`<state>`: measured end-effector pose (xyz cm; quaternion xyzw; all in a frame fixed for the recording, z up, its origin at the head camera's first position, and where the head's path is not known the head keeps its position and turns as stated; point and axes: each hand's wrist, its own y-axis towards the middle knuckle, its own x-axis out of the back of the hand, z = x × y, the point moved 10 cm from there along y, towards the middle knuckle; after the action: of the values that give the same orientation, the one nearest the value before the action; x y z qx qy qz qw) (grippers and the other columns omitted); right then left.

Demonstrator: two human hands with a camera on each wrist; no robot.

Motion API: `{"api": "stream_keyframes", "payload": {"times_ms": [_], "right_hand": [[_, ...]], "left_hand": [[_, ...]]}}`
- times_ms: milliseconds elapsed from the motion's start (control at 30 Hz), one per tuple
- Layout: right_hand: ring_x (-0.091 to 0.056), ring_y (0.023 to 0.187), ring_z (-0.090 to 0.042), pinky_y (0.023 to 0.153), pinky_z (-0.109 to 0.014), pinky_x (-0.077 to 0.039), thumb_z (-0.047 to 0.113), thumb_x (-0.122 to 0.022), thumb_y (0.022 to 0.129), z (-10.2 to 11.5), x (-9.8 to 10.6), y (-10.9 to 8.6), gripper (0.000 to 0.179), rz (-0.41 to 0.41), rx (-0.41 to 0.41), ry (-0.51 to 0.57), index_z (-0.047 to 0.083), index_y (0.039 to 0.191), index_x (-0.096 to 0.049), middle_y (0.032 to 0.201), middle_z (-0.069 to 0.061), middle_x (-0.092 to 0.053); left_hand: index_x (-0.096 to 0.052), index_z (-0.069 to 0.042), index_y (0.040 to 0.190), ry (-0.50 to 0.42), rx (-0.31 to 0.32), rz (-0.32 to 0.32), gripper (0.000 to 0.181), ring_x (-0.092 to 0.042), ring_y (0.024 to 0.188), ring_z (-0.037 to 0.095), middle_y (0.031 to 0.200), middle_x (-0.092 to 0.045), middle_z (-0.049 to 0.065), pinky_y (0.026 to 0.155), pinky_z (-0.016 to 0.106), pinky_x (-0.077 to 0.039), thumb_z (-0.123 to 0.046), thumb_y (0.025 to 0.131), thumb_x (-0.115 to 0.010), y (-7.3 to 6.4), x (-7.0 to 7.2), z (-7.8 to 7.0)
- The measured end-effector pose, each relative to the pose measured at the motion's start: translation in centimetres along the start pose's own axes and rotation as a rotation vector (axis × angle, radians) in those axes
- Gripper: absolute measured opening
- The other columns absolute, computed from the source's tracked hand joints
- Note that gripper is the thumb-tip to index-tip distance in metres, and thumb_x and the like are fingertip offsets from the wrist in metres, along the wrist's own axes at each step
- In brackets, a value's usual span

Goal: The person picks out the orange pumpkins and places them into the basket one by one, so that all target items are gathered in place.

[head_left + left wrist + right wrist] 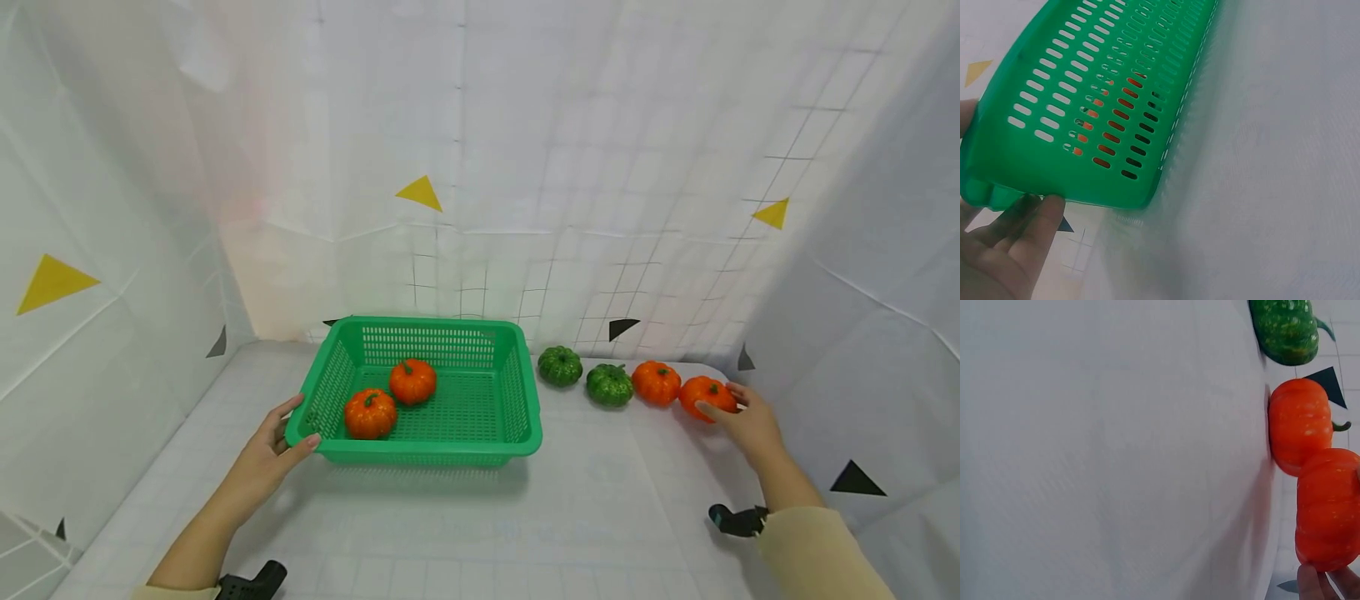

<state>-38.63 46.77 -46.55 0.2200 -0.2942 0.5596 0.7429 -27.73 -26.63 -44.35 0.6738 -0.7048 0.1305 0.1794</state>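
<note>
My left hand (266, 454) grips the near left corner of a green plastic basket (420, 447), thumb on the rim. In the left wrist view its fingers (1038, 240) reach under the rim of the slotted basket. Inside lie two small orange pumpkins (371, 415), close together on the left half. At the far right, my right hand (752, 425) holds another orange pumpkin (701, 396) between thumb and fingers. This pumpkin (1329, 509) sits against a neighbouring orange pumpkin (1300, 422) in the right wrist view; whether it touches the table I cannot tell.
Left of the held pumpkin, a row along the back holds an orange pumpkin (656, 383) and two green pumpkins (610, 386). White sheeting with yellow and black triangles encloses the white table (600, 508) at the back and sides. Dark devices (738, 521) are strapped at both wrists.
</note>
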Motion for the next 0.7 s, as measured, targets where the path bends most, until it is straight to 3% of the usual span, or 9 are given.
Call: {"api": "stream_keyframes", "payload": {"times_ms": [300, 500, 700], "right_hand": [[-0.032, 0.132, -0.054, 0.102, -0.066, -0.037, 0.054, -0.068, 0.091, 1.9, -0.2, -1.6, 0.098, 0.016, 0.044, 0.009, -0.005, 0.155, -0.024, 0.155, -0.035, -0.026], [-0.031, 0.134, -0.055, 0.102, -0.066, -0.038, 0.056, -0.068, 0.09, 2.3, -0.8, -2.4, 0.099, 0.053, 0.046, 0.024, -0.002, 0.156, -0.023, 0.156, -0.034, -0.025], [-0.035, 0.132, -0.055, 0.1, -0.063, -0.041, 0.055, -0.069, 0.09, 2.8, -1.0, -3.3, 0.097, 0.042, 0.055, 0.026, -0.002, 0.155, -0.027, 0.153, -0.035, -0.029]], "left_hand": [[-0.011, -0.009, 0.161, -0.001, 0.0, 0.003, 0.081, -0.045, 0.133, 0.044, 0.152, -0.032, 0.034, 0.094, 0.029, -0.048, -0.028, 0.101, -0.062, 0.0, 0.0, -0.1], [-0.011, -0.01, 0.161, -0.006, -0.001, 0.001, 0.08, -0.045, 0.132, 0.043, 0.152, -0.033, 0.032, 0.093, 0.027, -0.048, -0.028, 0.101, -0.062, -0.1, 0.0, -0.2], [-0.011, -0.01, 0.161, -0.007, -0.003, -0.001, 0.081, -0.045, 0.132, 0.043, 0.152, -0.033, 0.032, 0.093, 0.028, -0.049, -0.029, 0.101, -0.062, 0.1, 0.0, 0.0]]}}
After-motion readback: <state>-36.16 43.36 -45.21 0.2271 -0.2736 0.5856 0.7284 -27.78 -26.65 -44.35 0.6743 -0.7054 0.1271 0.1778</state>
